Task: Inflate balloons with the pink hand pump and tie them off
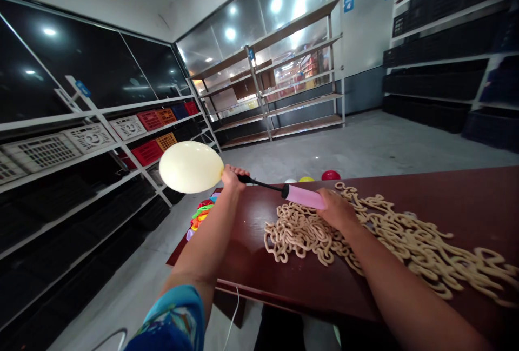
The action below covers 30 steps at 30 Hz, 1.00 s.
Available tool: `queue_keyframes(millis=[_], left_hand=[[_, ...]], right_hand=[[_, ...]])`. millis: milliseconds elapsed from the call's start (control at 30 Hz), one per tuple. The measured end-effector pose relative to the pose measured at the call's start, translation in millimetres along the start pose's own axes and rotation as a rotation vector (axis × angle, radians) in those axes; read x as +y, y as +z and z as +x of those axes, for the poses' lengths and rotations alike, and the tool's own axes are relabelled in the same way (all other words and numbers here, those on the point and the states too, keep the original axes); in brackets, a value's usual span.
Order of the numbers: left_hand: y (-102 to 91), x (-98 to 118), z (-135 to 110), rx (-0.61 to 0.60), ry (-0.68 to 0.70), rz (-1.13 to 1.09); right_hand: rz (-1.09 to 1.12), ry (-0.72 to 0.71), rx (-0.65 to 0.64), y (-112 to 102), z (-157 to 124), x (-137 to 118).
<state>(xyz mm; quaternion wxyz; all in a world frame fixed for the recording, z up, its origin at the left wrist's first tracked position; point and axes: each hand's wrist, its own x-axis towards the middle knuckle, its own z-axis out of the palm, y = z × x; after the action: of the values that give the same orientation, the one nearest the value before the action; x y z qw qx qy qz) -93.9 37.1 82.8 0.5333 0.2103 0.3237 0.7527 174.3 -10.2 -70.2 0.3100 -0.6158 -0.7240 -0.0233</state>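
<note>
My left hand point(232, 177) is closed round the neck of a pale yellow inflated balloon point(190, 167) where it meets the black nozzle of a hand pump. My right hand point(338, 211) grips the pink body of the pump point(304, 197), held level above the dark red table point(284, 275). Under and beside my right hand lies a long heap of beige plastic chain point(405, 243).
Small bright uninflated balloons point(200, 213) lie at the table's far left corner. Round balloons, one red point(331, 175), sit beyond the far edge. Metal shelving with coloured crates point(150, 121) lines the left wall; more shelves stand at the back and right.
</note>
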Motion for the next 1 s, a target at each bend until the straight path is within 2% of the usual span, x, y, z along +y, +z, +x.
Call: queue_keyframes(millis=[100,200,300,533,633,700,767,1000], left_hand=[[-3.2,25.2,10.5,-0.025,0.047,0.019],[-3.2,25.3,12.6,-0.023,0.076,0.021],[-1.4,2.3,7.6,0.008,0.045,0.002],[9.8,-74.9,-18.9,-0.014,-0.096,-0.023],[16.1,-88.9,-27.4,-0.038,-0.118,-0.019],[19.4,-86.1,-29.3,-0.034,-0.119,-0.007],[21.3,-74.5,-27.3,-0.023,-0.101,0.003],[16.6,-0.5,0.0,-0.022,0.027,0.036]], right_hand=[[0.007,-0.022,0.013,-1.1,0.8,-2.0],[-0.010,0.009,0.016,-1.2,-0.1,-3.7],[-0.050,0.045,0.014,-1.0,-2.5,-4.4],[-0.068,0.049,-0.016,-1.1,-5.8,-11.8],[-0.045,0.054,-0.006,-2.7,-6.2,-14.4],[-0.025,0.049,-0.001,-4.1,-5.9,-14.7],[-0.016,0.041,-0.001,-5.6,-5.1,-13.6],[-0.019,0.052,0.046,-10.3,-2.1,-7.4]])
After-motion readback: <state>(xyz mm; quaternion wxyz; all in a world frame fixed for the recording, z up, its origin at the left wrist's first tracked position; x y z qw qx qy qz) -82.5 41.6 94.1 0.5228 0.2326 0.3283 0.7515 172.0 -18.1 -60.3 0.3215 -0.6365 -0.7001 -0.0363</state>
